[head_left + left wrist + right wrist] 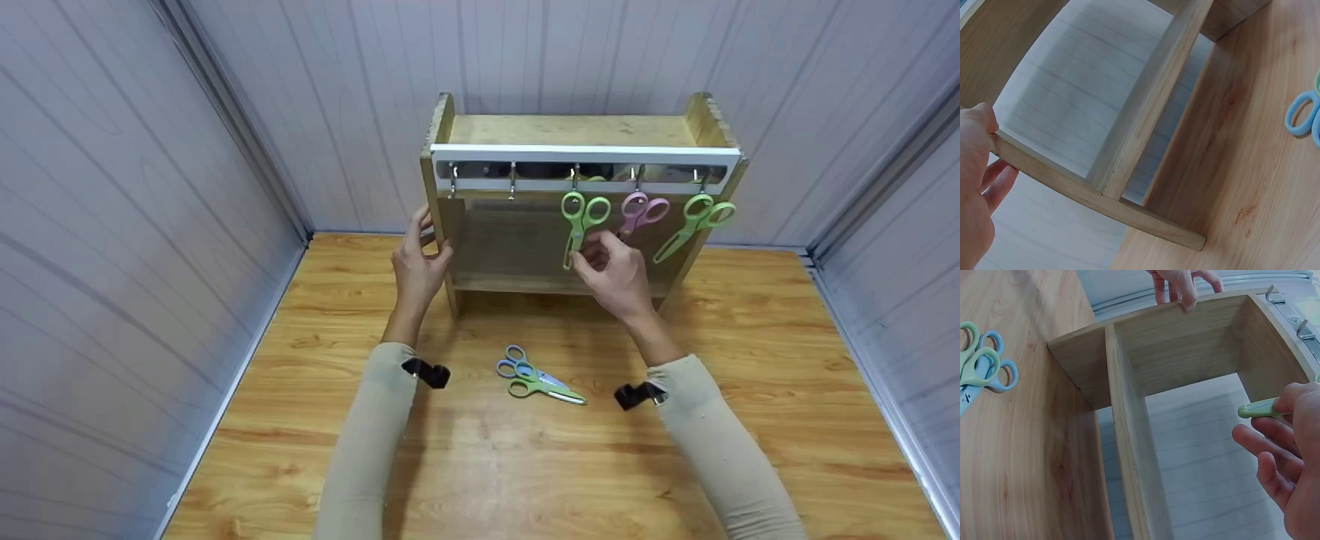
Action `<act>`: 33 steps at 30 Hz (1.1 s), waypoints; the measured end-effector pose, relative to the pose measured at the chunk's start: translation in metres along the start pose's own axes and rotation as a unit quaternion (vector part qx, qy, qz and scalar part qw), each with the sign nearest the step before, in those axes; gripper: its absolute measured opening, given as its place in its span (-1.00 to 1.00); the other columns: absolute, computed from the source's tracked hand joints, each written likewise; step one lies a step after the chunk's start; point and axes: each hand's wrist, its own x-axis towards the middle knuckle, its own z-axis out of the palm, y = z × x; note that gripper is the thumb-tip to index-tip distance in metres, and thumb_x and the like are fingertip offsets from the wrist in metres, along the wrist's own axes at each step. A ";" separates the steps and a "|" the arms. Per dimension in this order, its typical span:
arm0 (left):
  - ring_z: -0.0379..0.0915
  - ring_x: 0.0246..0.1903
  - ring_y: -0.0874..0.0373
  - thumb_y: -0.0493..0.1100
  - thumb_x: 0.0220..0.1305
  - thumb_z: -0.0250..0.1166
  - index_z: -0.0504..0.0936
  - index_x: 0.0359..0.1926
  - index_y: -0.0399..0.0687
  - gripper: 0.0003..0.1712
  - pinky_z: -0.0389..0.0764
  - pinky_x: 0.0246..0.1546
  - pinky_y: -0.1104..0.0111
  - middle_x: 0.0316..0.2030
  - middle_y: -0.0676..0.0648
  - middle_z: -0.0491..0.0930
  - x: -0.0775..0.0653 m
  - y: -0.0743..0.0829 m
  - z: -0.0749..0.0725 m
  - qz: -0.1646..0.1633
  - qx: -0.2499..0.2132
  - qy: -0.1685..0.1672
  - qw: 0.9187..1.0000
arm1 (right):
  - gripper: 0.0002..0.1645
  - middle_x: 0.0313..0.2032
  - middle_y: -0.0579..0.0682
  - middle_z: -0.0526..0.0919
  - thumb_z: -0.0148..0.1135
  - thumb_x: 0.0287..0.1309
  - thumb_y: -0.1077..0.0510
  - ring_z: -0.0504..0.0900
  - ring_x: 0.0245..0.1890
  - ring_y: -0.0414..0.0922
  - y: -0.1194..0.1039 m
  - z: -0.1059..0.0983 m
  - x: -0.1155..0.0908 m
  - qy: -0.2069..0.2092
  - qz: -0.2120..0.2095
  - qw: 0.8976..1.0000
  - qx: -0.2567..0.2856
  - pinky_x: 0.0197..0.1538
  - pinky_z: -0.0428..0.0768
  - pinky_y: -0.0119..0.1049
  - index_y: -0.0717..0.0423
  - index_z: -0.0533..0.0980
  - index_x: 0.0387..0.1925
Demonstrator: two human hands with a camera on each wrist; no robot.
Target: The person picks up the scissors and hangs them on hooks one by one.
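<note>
My left hand (420,259) grips the left side panel of a small wooden shelf (442,217), thumb on the front edge and fingers behind it. Green scissors (578,223) hang blades down by one handle loop from the middle hook of a white rail (495,152). Near their tip, my right hand (619,277) pinches them between thumb and finger. In the right wrist view, the green end of these scissors (1258,408) sticks out past the fingertips. Pink scissors (634,217) and another green pair (694,223) hang from the two hooks to the right.
On the wooden floor (480,457) in front of the shelf lie blue scissors (551,379), partly overlapped by green-handled scissors (538,387). Two bare hooks, one a left hook (453,180), are at the rail's left. Pale panel walls (360,112) stand behind and at both sides.
</note>
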 end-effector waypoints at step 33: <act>0.86 0.10 -0.37 -0.41 0.34 0.42 0.55 0.50 -0.24 -0.30 0.94 -0.04 -0.14 0.20 -0.40 0.79 0.001 0.000 0.000 0.006 -0.007 0.002 1.000 | -0.77 -0.28 0.25 0.89 0.45 0.43 0.31 0.67 -0.36 -0.46 -0.004 0.001 0.002 -0.028 -0.011 0.999 0.034 -0.23 0.59 -0.69 0.28 0.76 0.06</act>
